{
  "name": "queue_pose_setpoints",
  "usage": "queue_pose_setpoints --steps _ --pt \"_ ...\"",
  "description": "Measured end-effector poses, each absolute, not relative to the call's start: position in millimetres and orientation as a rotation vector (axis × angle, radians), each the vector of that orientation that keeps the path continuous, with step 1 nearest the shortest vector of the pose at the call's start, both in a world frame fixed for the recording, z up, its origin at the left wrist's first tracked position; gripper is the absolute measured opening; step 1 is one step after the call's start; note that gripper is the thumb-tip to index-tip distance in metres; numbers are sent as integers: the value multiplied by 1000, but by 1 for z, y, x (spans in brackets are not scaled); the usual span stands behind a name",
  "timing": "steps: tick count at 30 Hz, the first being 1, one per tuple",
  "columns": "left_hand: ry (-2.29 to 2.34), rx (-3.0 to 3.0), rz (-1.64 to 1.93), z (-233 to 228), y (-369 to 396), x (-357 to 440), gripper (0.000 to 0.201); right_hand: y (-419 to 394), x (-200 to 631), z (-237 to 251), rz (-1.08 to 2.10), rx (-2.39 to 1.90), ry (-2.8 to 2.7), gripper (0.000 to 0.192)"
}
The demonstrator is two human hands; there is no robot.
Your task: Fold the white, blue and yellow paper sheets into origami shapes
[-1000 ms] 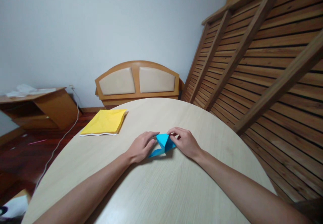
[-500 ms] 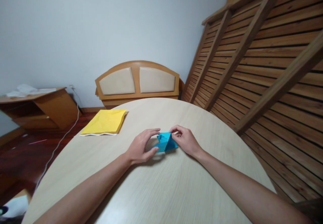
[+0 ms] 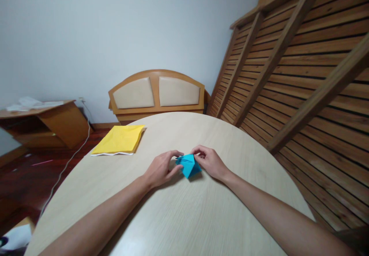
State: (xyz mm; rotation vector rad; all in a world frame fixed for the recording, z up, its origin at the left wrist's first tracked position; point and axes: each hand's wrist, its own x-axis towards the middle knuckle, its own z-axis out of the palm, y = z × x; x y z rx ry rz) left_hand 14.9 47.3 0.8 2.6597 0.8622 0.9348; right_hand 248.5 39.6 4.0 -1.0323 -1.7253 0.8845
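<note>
A small folded piece of blue paper (image 3: 188, 166) lies on the round light-wood table (image 3: 187, 217), pinched from both sides. My left hand (image 3: 161, 169) grips its left edge between thumb and fingers. My right hand (image 3: 210, 162) holds its upper right corner with the fingertips. The paper forms a compact diamond shape, with its lower point resting on the table between the two hands.
A stack of yellow paper (image 3: 119, 140) lies at the table's far left edge. Behind the table stands a padded wooden headboard (image 3: 157, 92). A slatted wooden frame (image 3: 302, 67) leans along the right. A low wooden cabinet (image 3: 43, 123) and a white cable (image 3: 67, 163) are at the left.
The blue paper has been folded in from a wider, spread shape to a compact diamond. My two hands have come closer together around it.
</note>
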Motion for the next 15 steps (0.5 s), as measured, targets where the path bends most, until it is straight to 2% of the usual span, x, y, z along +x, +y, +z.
queue_pose_setpoints --steps 5,10,15 --pt "784 2639 853 1 48 15 34 41 248 1 962 -1013 -1697 12" --pt "700 2608 866 3 49 16 16 42 249 -5 1059 -1021 -1669 13" --pt "699 2501 905 2 48 17 14 43 249 -4 997 -1025 -1713 13"
